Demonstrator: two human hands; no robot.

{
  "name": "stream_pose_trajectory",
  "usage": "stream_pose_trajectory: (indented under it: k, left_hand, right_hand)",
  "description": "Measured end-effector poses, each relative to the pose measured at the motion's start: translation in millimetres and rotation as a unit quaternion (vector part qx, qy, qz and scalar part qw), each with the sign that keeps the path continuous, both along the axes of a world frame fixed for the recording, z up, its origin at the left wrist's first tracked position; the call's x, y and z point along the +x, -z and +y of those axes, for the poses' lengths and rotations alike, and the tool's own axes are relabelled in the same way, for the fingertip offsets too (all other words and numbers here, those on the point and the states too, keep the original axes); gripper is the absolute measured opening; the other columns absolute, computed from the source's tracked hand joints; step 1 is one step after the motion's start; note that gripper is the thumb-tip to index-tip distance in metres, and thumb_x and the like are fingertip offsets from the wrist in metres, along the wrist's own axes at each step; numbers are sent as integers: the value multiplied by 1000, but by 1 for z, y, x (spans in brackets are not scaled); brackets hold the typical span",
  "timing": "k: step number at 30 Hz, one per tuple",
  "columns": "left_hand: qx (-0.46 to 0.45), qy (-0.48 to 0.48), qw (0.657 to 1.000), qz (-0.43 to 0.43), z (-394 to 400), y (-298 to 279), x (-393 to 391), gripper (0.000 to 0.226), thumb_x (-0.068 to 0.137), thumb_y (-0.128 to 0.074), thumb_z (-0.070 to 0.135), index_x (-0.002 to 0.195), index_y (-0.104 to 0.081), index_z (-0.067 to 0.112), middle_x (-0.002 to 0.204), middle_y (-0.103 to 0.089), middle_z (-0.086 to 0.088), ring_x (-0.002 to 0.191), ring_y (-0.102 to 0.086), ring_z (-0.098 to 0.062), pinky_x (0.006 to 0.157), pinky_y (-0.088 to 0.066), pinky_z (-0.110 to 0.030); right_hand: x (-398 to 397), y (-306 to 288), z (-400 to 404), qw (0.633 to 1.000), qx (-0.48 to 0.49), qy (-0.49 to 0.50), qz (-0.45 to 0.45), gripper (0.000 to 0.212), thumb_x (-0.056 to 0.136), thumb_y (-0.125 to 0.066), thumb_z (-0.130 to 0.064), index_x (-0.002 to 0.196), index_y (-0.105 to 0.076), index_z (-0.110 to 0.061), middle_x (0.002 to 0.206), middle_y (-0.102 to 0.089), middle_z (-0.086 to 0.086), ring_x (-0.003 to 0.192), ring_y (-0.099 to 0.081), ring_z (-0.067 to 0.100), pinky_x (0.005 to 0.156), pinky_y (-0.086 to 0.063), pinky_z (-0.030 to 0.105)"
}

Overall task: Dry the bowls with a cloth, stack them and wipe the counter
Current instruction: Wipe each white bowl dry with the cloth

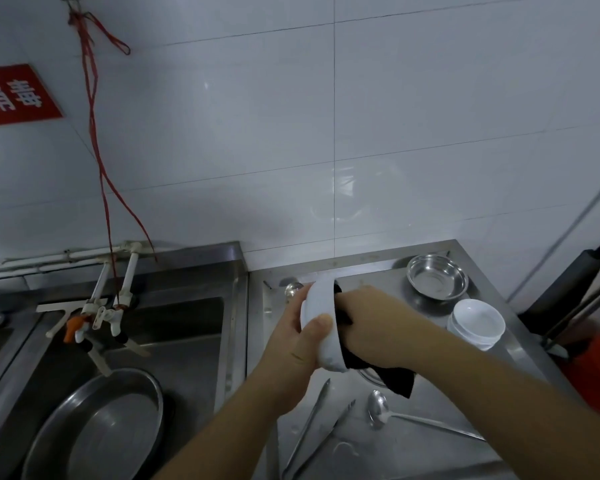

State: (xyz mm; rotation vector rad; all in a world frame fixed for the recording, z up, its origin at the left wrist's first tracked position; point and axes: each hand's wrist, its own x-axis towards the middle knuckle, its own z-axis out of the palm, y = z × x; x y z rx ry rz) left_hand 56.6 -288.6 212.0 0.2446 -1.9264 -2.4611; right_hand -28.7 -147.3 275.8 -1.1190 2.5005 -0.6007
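Drying step: left hand grips white bowl tilted above counter, right hand clutches black cloth inside it; next probably needs setting it on stacked white bowls near right.

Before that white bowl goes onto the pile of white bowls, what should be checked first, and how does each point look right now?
1. Left hand has a firm grip on the white bowl: ok, thumb over its rim, fingers behind.
2. Right hand presses the dark cloth inside the bowl: ok.
3. Bowl fully dry: cannot tell, its inside faces away.
4. Stack of white bowls upright, top free: ok.
5. Path to the stack is open: ok; the steel bowl sits behind it, while the tongs and ladle lie nearer the person.
6. Counter wiped: cannot tell.
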Motion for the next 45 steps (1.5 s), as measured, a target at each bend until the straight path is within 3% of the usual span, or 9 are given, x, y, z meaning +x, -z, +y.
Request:
stream_pose_trajectory:
  k: [4, 10, 15, 20, 25, 29, 32, 35, 45]
  left_hand:
    - [-21, 16, 999, 22, -3, -1, 2, 98, 75, -83, 68, 155, -44, 27, 143, -58, -17, 131, -60, -41, 103, -56, -61]
    - [-34, 40, 997, 54, -5, 1, 8, 85, 85, -78, 60, 156, -42, 31, 143, -58, -10, 132, -60, -39, 102, -57, -60]
    - [-178, 64, 979, 77, -9, -2, 7, 78, 86, -75, 47, 153, -35, 47, 134, -53, 20, 124, -60, -11, 85, -63, -29]
    - [-275, 131, 950, 73, -23, -3, 4, 99, 79, -86, 46, 158, -27, 48, 149, -40, 17, 133, -53, -26, 89, -65, -40]
    - [-303, 108, 946, 31, -25, -2, -1, 100, 82, -70, 72, 159, -9, 60, 153, -35, 23, 126, -56, -9, 91, -63, -27]
    - [-6, 8, 990, -142, -4, 7, 2, 85, 85, -39, 93, 141, -62, 33, 140, -65, -8, 124, -65, -21, 97, -61, -40]
    - [150, -46, 972, -174, 6, 8, 2, 67, 101, -44, 67, 124, -79, 16, 117, -74, -11, 107, -69, -24, 93, -58, -36]
    - [278, -90, 949, -121, 2, 7, 2, 49, 92, -66, 35, 130, -74, 5, 125, -69, -21, 109, -70, -28, 104, -56, -38]
    - [229, -133, 962, -68, -10, -12, 0, 49, 102, -54, 37, 142, -66, 10, 138, -69, -18, 128, -68, -31, 104, -54, -43]
  right_hand:
    - [0, 9, 6, 953, -144, 82, -252, 29, 88, -57, -34, 110, -76, -34, 97, -79, -5, 90, -76, 14, 86, -63, 39]
    - [15, 27, 7, 731, -374, 262, -506, 22, 93, -65, -19, 106, -81, -14, 106, -78, 19, 93, -78, 33, 77, -62, 43]
    - [19, 37, 7, 576, -425, 322, -620, 37, 91, -60, -27, 87, -79, 4, 83, -74, 23, 71, -76, 36, 61, -62, 41]
    - [14, 31, 21, 611, -409, 265, -624, 52, 83, -82, -53, 106, -82, -6, 110, -77, 25, 95, -77, 43, 72, -62, 48]
    - [7, 32, 24, 613, -435, 273, -600, 65, 74, -90, -54, 121, -77, -10, 128, -72, 23, 115, -71, 45, 94, -59, 57]
    - [3, 34, 22, 617, -481, 260, -566, 71, 65, -89, -69, 116, -81, -20, 128, -74, 15, 120, -70, 38, 112, -48, 52]
    - [3, 38, 19, 608, -494, 265, -563, 71, 70, -86, -70, 121, -79, -21, 131, -73, 15, 117, -72, 35, 97, -61, 46]
    - [6, 50, 18, 607, -495, 275, -558, 64, 87, -71, -69, 128, -75, -21, 137, -70, 13, 125, -68, 32, 108, -52, 48]
    - [21, 70, 4, 626, -453, 344, -534, 61, 84, -68, -72, 119, -80, -24, 127, -76, 8, 123, -69, 33, 115, -47, 55]
